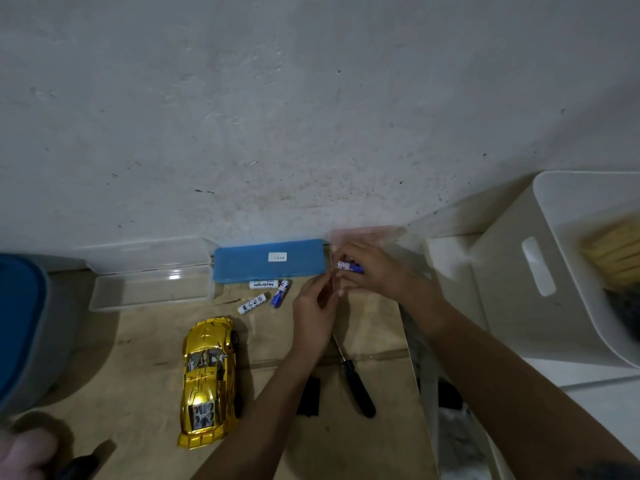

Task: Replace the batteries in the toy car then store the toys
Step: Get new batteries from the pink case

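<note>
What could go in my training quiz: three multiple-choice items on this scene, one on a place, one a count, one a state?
1. The screwdriver lies: A) right of the gold car B) on its roof C) under it
2. Batteries loose on the floor: A) one B) three C) five
3. The right hand: A) lies flat B) grips the screwdriver C) holds a battery
A: its handle lies right of the car. B: two white, one blue. C: fingers curl round a blue-and-white cell.
</note>
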Available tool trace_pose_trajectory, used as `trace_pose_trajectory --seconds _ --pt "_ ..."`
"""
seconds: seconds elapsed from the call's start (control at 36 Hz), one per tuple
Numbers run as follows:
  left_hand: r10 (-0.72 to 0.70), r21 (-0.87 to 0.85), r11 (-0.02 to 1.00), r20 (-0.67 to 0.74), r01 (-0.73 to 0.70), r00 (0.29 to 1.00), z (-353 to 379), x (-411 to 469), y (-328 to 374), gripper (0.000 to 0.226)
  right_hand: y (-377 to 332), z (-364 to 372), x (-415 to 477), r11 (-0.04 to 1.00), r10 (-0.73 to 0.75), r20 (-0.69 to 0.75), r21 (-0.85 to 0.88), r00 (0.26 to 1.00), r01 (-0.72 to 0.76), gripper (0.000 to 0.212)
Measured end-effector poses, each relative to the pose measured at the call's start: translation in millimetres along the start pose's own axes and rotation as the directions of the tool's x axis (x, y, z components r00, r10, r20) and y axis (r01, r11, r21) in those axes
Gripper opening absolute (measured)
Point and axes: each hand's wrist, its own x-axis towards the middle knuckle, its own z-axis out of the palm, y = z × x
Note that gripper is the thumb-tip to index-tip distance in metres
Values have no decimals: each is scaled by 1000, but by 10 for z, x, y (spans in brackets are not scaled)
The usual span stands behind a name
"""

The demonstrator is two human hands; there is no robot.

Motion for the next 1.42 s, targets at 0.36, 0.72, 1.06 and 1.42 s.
trace_pose_trajectory --seconds 0.36,0.72,1.06,1.42 --pt "-68 -82 995 -73 62 995 59 -4 20 37 20 -7 -171 1000 10 -209 -3 978 -11 35" --pt "-87 -79 994 -85 81 993 78 -23 58 32 -84 -107 -454 994 -78 -578 -106 813 21 18" --pt "-139 -167 978 -90 122 986 92 8 93 29 -5 -5 -613 983 -112 -384 -179 917 45 18" --pt "-133 -174 979 -131 109 982 161 28 136 28 -23 -28 -565 991 -27 -361 -133 932 -23 19"
